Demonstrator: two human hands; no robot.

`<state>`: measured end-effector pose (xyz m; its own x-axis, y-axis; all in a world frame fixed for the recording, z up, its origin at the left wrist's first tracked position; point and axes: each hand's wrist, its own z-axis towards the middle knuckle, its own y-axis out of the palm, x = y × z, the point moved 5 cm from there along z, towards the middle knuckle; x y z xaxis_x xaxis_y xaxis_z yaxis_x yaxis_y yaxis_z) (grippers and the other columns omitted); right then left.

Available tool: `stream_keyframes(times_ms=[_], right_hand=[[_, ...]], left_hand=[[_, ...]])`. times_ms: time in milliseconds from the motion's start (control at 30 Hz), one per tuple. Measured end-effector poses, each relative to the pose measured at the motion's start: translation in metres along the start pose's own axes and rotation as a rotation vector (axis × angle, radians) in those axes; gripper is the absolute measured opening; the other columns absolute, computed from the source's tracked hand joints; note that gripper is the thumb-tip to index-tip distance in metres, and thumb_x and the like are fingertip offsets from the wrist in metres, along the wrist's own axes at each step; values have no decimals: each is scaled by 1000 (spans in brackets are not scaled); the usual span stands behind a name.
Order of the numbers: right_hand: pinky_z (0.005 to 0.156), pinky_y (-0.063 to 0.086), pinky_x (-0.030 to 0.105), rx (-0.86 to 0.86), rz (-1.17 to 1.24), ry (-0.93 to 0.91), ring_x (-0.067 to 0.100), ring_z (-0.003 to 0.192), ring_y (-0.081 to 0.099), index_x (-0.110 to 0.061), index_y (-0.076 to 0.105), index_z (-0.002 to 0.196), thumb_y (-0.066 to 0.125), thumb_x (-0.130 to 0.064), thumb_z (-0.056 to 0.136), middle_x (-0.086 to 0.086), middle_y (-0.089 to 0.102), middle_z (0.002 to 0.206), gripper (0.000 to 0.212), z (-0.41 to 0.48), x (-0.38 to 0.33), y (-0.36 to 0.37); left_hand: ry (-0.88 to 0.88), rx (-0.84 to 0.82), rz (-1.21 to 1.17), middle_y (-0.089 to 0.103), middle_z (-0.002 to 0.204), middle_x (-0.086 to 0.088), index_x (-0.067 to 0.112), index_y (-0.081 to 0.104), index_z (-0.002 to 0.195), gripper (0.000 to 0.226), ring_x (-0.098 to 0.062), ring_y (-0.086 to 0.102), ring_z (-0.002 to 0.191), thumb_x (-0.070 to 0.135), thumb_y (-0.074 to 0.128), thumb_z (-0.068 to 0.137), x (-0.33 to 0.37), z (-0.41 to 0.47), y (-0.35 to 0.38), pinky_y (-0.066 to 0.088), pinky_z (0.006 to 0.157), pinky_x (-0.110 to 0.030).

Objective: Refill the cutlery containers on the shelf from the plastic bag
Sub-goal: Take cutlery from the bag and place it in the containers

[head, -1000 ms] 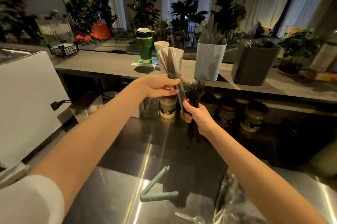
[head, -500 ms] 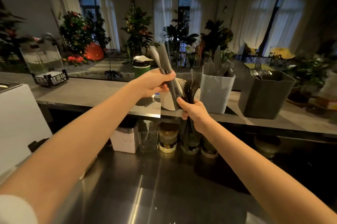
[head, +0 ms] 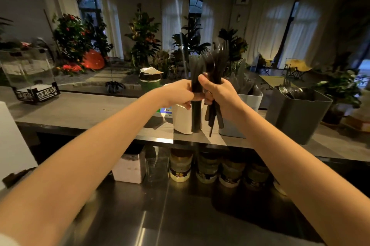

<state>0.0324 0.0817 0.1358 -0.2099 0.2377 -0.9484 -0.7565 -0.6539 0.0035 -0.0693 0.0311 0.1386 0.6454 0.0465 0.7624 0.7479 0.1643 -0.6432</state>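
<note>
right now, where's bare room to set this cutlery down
Bare shelf runs from the black rack to the white container. The steel counter in front of the jars is bare too. Crowded to the right: the light blue container and dark grey container stand close beside it.

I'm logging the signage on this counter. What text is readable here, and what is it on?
"哇塞锅" (last character uncertain): white characters on the black rack on the shelf.
Jar labels under the shelf: blurred, unreadable.
Card beside the white container: too small to read.
</note>
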Motion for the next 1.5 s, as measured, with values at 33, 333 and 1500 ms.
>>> stream_keyframes(times_ms=[33, 333, 1500], right_hand=[[45, 37, 18, 0, -58, -12, 5, 43, 42, -6, 57, 89, 59, -18, 91, -6, 53, 55, 12, 0, 0, -1], [50, 48, 19, 78, -186, 33, 8, 53, 57, -3, 58, 94, 67, -14, 86, -4, 61, 61, 17, -7, -15, -28], [41, 39, 15, 352, -283, 105, 6, 52, 51, -7, 59, 85, 66, -9, 86, 1, 57, 73, 7, 35, -10, -148]], left_hand=[[-10, -27, 19, 60, 90, 2, 22, 59, 94, 12, -13, 53, 77, 13, 51, 96, 0, 1, 5, 48, 66, -22], [82, -97, 130, 60, 81, 11, 20, 58, 101, 14, -2, 53, 68, 10, 49, 97, 31, 8, 25, 44, 61, -17], [66, 73, 259, 58, 78, -3, 4, 56, 98, 20, -13, 59, 66, 15, 68, 85, 84, 128, 61, 50, 49, -16]])
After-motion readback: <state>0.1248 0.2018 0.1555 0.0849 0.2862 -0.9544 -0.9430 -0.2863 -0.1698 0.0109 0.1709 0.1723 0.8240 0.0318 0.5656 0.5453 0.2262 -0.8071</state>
